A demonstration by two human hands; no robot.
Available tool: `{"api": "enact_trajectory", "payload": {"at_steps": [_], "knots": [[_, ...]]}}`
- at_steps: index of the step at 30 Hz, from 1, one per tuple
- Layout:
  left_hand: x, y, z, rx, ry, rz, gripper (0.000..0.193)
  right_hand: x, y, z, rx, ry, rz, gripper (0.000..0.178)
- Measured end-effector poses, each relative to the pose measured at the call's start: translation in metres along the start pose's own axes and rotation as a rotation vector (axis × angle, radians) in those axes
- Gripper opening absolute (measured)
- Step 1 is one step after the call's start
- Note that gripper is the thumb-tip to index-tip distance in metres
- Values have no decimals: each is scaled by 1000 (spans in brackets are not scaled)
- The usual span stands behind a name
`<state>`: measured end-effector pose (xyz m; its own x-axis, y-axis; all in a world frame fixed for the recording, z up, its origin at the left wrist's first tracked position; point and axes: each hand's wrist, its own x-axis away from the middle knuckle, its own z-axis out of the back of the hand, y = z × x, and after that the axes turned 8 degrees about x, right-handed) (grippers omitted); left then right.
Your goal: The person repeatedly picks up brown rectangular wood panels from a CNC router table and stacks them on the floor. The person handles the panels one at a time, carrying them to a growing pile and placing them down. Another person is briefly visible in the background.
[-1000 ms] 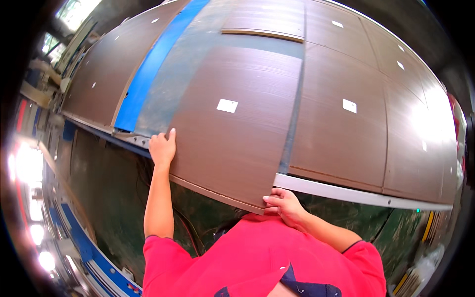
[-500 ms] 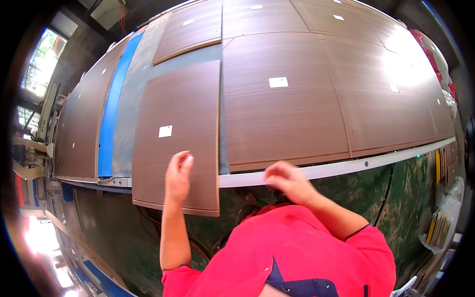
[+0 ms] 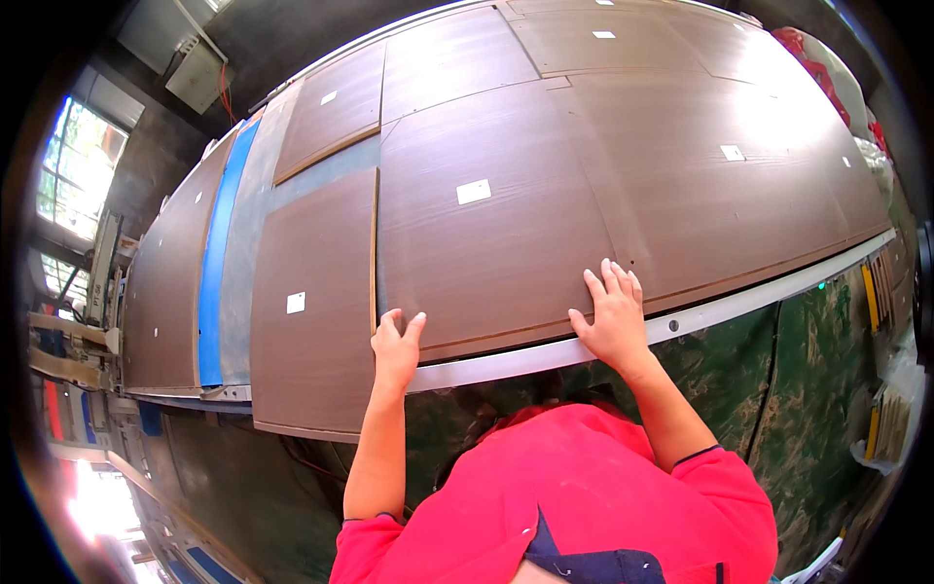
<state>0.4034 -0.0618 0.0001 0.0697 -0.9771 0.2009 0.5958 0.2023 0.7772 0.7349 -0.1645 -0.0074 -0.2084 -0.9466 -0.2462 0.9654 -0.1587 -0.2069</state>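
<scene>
My left hand [image 3: 395,352] is by the gap between a loose brown wood-grain panel [image 3: 316,243] and a large brown panel [image 3: 486,253]. Its thumb stands apart from its partly bent fingers, close to the large panel's near left corner. I see nothing held in it. Farther right, my right hand [image 3: 615,319] lies open with spread fingers on the large panel's near edge. The loose panel sticks out toward me past the table's pale metal edge [image 3: 506,367]. A small white label [image 3: 474,192] is on the large panel, and another white label [image 3: 296,303] on the loose one.
More brown panels [image 3: 331,102] lie across the table. A blue strip [image 3: 222,263] runs beside the left-hand panel [image 3: 170,292]. Plastic-wrapped boards [image 3: 887,419] stand at the right. A wrapped white and red bundle [image 3: 827,83] sits at the far right.
Both hands have come down to the panels: the left moved right, off the loose panel's front, and the right moved right and forward, spreading its fingers. The whole view has shifted.
</scene>
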Motion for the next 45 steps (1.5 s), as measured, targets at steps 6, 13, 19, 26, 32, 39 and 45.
{"api": "enact_trajectory", "payload": {"at_steps": [6,13,19,26,32,39,45], "knots": [[-2,23,2,521,74,175,35,-2,13,10,-118,4,32,65],[-6,40,35,556,49,132,29,-2,17,15,-190,27,19,66],[11,63,52,508,71,69,28,-1,19,13,-255,55,2,66],[-9,63,90,779,-26,398,42,3,31,12,-332,105,9,62],[-34,47,95,666,-268,444,37,1,44,15,-541,23,-105,59],[-40,62,62,696,-275,384,53,2,48,17,-539,17,-109,60],[-40,61,45,515,-78,362,60,0,47,16,-624,38,-123,58]]}}
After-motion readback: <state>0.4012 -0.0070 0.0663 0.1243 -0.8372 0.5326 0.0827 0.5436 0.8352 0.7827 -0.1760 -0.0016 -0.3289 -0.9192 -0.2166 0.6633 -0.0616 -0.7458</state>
